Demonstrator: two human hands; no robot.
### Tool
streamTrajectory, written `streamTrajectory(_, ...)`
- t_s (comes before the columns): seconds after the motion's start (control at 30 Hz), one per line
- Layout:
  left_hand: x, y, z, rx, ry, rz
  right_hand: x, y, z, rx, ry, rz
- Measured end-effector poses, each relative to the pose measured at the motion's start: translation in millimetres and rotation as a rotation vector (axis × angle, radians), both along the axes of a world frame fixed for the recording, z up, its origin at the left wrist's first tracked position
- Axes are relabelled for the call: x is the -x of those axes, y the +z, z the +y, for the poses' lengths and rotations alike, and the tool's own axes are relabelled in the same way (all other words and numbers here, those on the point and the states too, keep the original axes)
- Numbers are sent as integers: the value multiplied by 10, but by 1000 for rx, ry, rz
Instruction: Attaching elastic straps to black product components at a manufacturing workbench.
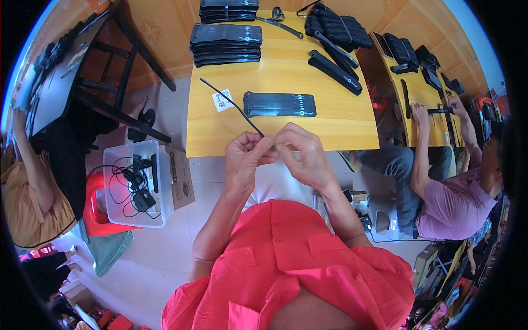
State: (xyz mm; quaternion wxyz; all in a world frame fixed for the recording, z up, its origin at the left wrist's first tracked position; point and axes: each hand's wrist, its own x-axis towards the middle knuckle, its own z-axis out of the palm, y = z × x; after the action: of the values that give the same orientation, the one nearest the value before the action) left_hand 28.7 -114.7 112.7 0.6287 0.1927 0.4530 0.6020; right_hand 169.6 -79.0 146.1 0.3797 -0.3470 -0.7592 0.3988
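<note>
My left hand (245,157) and my right hand (304,151) meet just over the near edge of the yellow table (286,71). Both pinch the near end of a thin black strap (231,104) that runs up and left across the tabletop. A flat black packet (279,104) lies just beyond my hands. Next to the strap's middle lies a small white label (221,100).
Stacks of black packets (225,44) stand at the table's far left, loose black pieces (335,27) at the far right. A clear bin with cables (135,184) sits on the floor to my left. A person in a purple shirt (456,198) works at the neighbouring table (423,93).
</note>
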Motion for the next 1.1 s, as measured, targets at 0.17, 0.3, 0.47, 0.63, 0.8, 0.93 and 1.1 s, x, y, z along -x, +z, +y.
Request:
streamTrajectory(0.17, 65, -10, -15, 11, 2, 4, 51, -14, -11, 60, 21, -25)
streamTrajectory(0.3, 32, 64, -47, -21, 54, 323, 122, -140, -28, 53, -38, 26)
streamTrajectory(0.47, 32, 106, -236, -264, 368, 839, 172, -137, -44, 150, -98, 121)
streamTrajectory(0.63, 84, 89, -272, -476, 335, 1156, 270, -38, -85, 230, -46, 145)
streamTrajectory(0.8, 111, 131, -289, -488, 312, 1118, 305, -37, -97, 223, -30, 161)
streamTrajectory(0.93, 114, 206, -298, -423, 262, 1036, 316, -28, -100, 176, -33, 146)
streamTrajectory(1.1, 113, 168, -288, -454, 291, 1059, 333, -46, -118, 84, -47, 113)
